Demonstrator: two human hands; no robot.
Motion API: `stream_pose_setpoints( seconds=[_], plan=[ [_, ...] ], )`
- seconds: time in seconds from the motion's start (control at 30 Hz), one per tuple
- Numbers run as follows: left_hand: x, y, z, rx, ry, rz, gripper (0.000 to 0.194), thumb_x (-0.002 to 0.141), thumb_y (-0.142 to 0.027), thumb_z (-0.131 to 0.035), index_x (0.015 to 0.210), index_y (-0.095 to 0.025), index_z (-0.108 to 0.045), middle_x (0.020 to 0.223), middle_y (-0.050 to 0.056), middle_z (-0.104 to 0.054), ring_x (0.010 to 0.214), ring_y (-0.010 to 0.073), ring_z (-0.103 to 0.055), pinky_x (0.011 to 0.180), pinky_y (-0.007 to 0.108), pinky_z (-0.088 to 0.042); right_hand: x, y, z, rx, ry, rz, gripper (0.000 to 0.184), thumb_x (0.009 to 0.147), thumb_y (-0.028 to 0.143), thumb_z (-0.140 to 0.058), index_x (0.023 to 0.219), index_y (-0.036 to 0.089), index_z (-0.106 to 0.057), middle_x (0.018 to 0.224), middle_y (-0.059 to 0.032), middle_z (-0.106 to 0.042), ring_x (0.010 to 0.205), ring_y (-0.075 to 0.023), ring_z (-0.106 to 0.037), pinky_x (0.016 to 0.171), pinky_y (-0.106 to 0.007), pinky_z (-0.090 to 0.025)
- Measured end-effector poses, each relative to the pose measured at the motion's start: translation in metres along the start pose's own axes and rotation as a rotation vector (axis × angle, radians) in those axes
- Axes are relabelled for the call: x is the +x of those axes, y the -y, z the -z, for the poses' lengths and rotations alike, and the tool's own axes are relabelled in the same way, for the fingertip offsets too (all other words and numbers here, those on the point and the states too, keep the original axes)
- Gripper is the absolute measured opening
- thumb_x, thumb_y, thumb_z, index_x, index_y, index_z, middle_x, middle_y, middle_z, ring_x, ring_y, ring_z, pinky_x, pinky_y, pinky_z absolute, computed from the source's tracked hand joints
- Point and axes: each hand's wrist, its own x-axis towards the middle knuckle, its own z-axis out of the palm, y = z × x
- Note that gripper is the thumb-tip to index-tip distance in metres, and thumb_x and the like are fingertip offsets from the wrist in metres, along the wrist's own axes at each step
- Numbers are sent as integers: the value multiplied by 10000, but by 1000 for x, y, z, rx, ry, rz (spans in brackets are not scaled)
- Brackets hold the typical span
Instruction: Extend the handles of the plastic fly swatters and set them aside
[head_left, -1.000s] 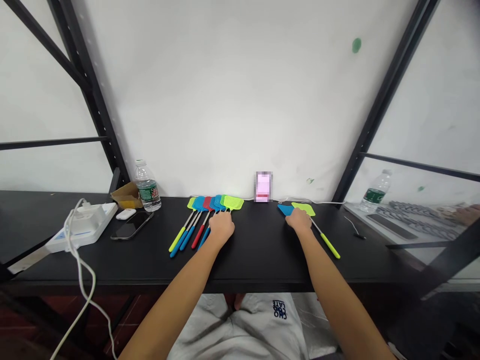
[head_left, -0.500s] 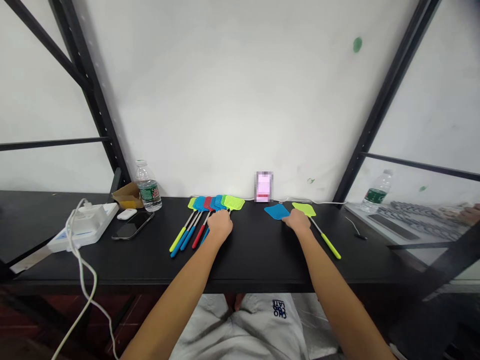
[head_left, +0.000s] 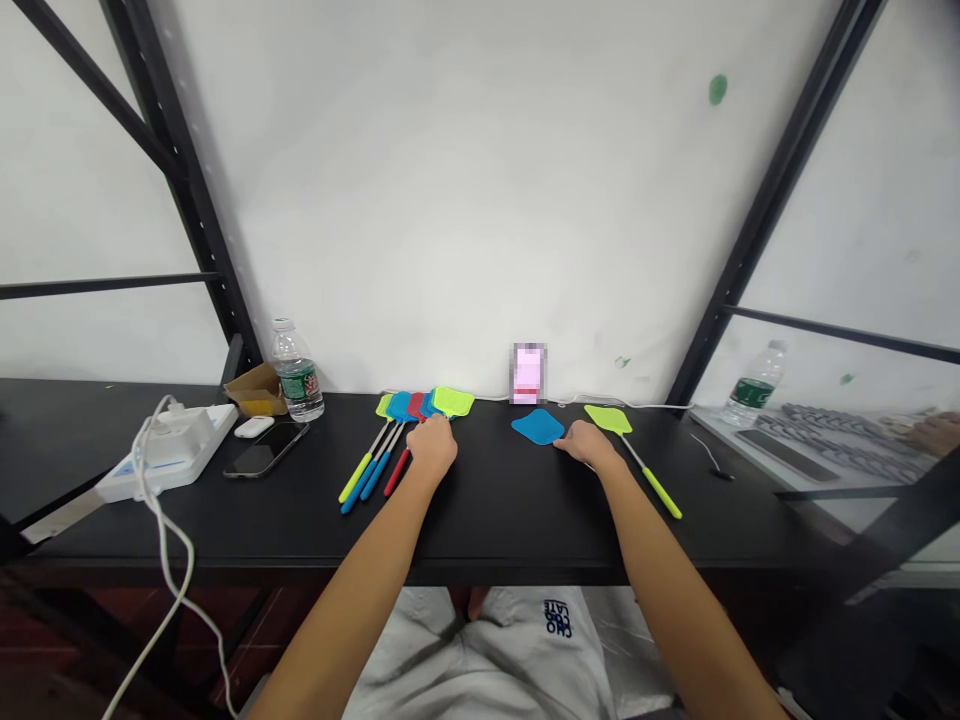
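My left hand is closed around the shaft of a yellow-green fly swatter, whose head sticks out beyond my knuckles. Its handle is hidden under the hand and forearm. Just left lie several fly swatters in a row: a yellow-green handle, blue handles and a red handle, heads overlapping toward the wall. My right hand pinches a blue fly swatter near its head, which points left; its shaft is hidden. Another yellow-green fly swatter lies right of this hand.
A phone stands against the wall. To the left are a water bottle, a cardboard box, a white earbud case, a dark phone and a power strip with cables. A short black cable end lies right.
My left hand has slid slightly left with the yellow-green fly swatter, toward the row. My right hand has shifted left too, carrying the blue fly swatter away from the yellow-green one on the right.
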Motion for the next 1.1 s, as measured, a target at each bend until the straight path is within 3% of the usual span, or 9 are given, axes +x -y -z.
stream_pose_setpoints(
  seconds=[0.2, 0.6, 0.83, 1.1],
  plan=[
    [2, 2, 1, 19, 24, -6, 358, 825, -163, -470, 1166, -96, -557, 1116, 227, -639, 1079, 289, -627, 836, 358, -483, -3, 8, -4, -68, 54, 200, 321, 832, 403, -634, 610, 172, -622, 731, -104, -669, 736, -223, -642, 605, -267, -362],
    [8, 11, 0, 18, 5, 31, 376, 842, -153, -422, 1186, -59, -539, 1125, 248, -615, 1049, 306, -636, 803, 373, -499, -2, 10, -11, -4, -38, 228, 275, 934, 385, -500, 826, 166, -626, 852, -101, -676, 784, -205, -615, 615, -254, -335],
    [7, 12, 1, 24, -6, 69, 370, 851, -147, -415, 1193, -54, -520, 1149, 253, -586, 1059, 307, -624, 805, 370, -500, -3, 13, -12, 53, -41, 254, 258, 900, 392, -547, 793, 174, -632, 788, -67, -669, 724, -178, -592, 592, -241, -325],
    [-1, -1, -5, -1, -177, -118, 286, 908, -260, -410, 1083, -93, -562, 1088, 187, -584, 983, 280, -623, 774, 336, -484, -9, 23, -10, 233, -17, 296, 268, 831, 396, -607, 692, 172, -654, 724, -45, -671, 689, -168, -597, 590, -238, -368]
  ],
)
